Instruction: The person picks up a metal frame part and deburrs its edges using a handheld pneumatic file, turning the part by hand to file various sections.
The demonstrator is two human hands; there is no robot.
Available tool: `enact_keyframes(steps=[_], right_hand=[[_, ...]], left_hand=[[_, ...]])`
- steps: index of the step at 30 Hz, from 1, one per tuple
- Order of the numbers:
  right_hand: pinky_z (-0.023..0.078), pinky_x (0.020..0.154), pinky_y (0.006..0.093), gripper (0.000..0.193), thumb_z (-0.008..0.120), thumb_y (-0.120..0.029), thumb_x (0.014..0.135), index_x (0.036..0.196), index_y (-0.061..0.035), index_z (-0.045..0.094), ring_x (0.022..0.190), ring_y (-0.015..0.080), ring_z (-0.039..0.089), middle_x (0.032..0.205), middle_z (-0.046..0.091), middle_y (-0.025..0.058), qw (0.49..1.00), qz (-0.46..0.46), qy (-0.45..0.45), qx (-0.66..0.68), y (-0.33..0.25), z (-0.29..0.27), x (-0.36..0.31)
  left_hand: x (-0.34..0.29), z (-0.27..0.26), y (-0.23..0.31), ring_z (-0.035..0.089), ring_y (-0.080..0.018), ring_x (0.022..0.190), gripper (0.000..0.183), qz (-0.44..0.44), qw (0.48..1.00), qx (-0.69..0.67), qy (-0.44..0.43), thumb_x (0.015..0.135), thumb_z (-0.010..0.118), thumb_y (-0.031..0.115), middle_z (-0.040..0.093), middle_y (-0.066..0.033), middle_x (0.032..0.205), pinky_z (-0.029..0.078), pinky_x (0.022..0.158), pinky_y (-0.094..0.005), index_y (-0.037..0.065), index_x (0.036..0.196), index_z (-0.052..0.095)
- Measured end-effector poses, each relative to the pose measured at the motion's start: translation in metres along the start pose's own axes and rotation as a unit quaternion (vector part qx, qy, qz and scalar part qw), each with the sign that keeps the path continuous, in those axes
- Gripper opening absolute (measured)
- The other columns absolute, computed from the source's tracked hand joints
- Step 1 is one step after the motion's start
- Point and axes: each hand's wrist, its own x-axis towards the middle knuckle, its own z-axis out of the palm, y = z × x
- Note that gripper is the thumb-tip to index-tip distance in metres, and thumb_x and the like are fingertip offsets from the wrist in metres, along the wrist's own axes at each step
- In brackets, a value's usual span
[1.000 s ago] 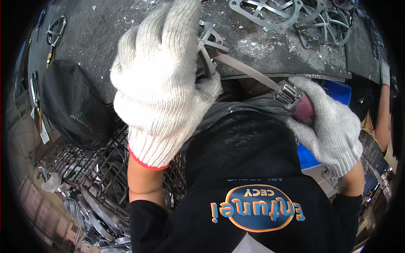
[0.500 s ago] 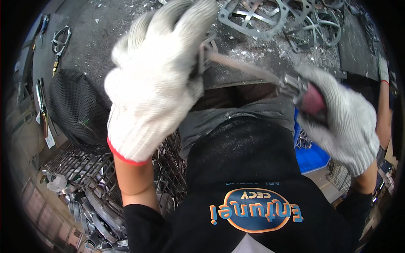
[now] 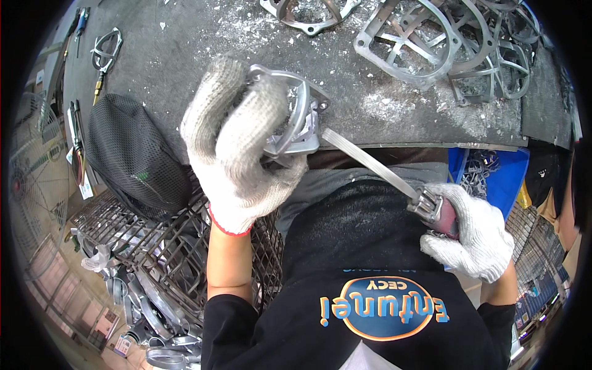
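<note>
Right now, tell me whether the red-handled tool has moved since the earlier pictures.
Yes, toward the person: against the bench's front edge, the tool in the right hand sits lower, its tip nearer that edge.

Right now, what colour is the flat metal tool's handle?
Pinkish red handle, clearest in head view.

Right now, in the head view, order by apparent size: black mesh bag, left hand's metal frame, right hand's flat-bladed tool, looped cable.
1. Black mesh bag
2. Metal frame and flat-bladed tool: unsure which looks larger, since the left hand partly hides the frame
3. Looped cable
</note>
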Motion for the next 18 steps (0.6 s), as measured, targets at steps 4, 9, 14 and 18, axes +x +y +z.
enact_keyframes(steps=[4,9,14,18], right_hand=[[0.058,0.079,0.0407,0.07,0.082,-0.047,0.077,0.132,-0.0098,0.059,0.09,0.038,0.073,0.098,0.074,0.018,0.995,0.01,-0.093,0.032,-0.006,-0.008,0.015],[0.057,0.081,0.0446,0.076,0.078,-0.056,0.08,0.135,-0.0095,0.054,0.09,0.0406,0.072,0.099,0.073,0.0196,0.981,0.008,-0.189,0.049,-0.014,-0.01,0.03],[0.057,0.07,0.0459,0.06,0.074,-0.04,0.087,0.135,-0.0121,0.052,0.087,0.0377,0.072,0.099,0.072,0.017,0.998,-0.062,-0.016,-0.009,-0.022,0.016,0.032],[0.057,0.071,0.0419,0.065,0.081,-0.032,0.08,0.136,-0.0117,0.056,0.083,0.0355,0.072,0.096,0.072,0.0153,0.99,-0.021,0.048,-0.129,-0.016,0.023,0.037]], left_hand=[[0.0,-0.01,0.0,0.053,-0.041,0.131,0.065,0.042,0.997,0.007,-0.061,0.062,0.09,0.017,0.057,-0.0187,0.136,0.046,0.109,-0.0526,0.011,0.122,0.066],[0.01,-0.013,0.008,0.054,-0.0403,0.131,0.065,0.075,0.993,0.021,-0.092,0.063,0.09,0.015,0.055,-0.0196,0.139,0.047,0.108,-0.0506,0.011,0.123,0.067],[0.009,-0.01,0.001,0.055,-0.0359,0.131,0.064,-0.018,0.992,-0.031,-0.123,0.065,0.084,0.007,0.057,-0.02,0.138,0.049,0.106,-0.0454,0.007,0.126,0.066],[0.01,-0.009,-0.005,0.059,-0.0299,0.127,0.07,-0.096,0.978,-0.106,-0.154,0.062,0.083,0.006,0.056,-0.0179,0.14,0.052,0.102,-0.041,0.003,0.129,0.064]])
